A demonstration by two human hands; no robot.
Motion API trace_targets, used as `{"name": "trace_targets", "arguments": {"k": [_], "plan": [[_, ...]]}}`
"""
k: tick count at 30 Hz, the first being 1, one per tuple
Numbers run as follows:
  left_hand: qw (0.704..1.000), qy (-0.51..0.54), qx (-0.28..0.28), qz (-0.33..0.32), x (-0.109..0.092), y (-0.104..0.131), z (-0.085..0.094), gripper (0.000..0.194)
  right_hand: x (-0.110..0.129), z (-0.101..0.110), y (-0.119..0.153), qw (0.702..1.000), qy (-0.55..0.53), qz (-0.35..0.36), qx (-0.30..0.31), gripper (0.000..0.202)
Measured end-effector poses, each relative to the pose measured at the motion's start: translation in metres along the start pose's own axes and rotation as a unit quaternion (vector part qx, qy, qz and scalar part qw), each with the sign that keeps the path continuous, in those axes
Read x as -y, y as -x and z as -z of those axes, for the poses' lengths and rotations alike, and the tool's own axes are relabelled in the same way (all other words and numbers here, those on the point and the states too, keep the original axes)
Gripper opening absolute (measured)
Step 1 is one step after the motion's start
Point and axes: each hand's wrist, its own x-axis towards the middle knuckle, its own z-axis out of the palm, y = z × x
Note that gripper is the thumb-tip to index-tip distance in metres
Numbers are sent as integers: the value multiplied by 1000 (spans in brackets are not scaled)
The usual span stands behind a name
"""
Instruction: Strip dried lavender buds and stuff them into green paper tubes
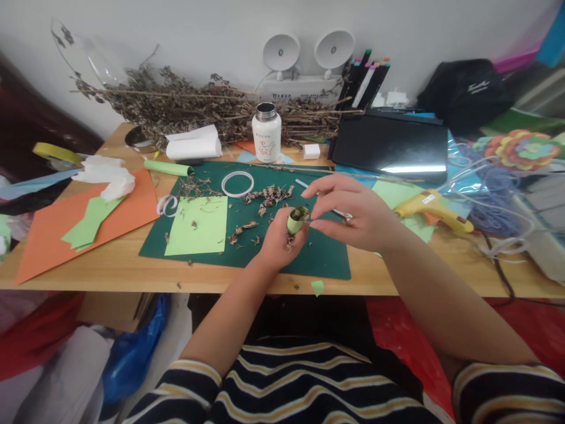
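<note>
The left hand [282, 235] is gripping a pale green rolled-paper tube [293, 226], fingers wrapping its lower part. The right hand [357, 209] is hovering just beside the tube's mouth, index finger and thumb standing apart; cannot tell whether anything is being pinched between thumb and middle finger.

Key relation: the tube is sitting inside the left grasp, so the left hand is nearer; its long axis is standing roughly upright, mouth opening upward, the right fingertips pointing leftward at the rim. Brown dried leaf bits [299, 215] are showing inside.

Below, a dark green rectangular mat [329, 262] is covering the middle of the wooden counter [375, 285], near its front edge. A pale green paper sheet [205, 235] is lying over the mat's left part; a whitish ring-shaped roll [233, 195] is lying towards its back edge.

Further out, a yellow plastic glue gun [430, 207] is resting towards the counter's right end; a long bundle of brown dried plants [189, 109] is lining its back edge.
</note>
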Motion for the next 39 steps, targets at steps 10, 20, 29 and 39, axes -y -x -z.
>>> {"name": "trace_targets", "arguments": {"k": [10, 20, 29, 39], "plan": [[1000, 24, 14, -4, 8, 4, 0, 29, 1, -10, -6, 994, 85, 43, 51, 22], [995, 38, 16, 95, 6, 4, -3, 19, 2, 10, 6, 988, -10, 2, -152, 16], [992, 118, -7, 47, 10, 6, -2, 33, 28, -39, 20, 968, 249, 24, -26, 27], [997, 65, -16, 45, 11, 8, -3, 18, 38, -55, 20, 956, 293, -16, -7, 28]]}}
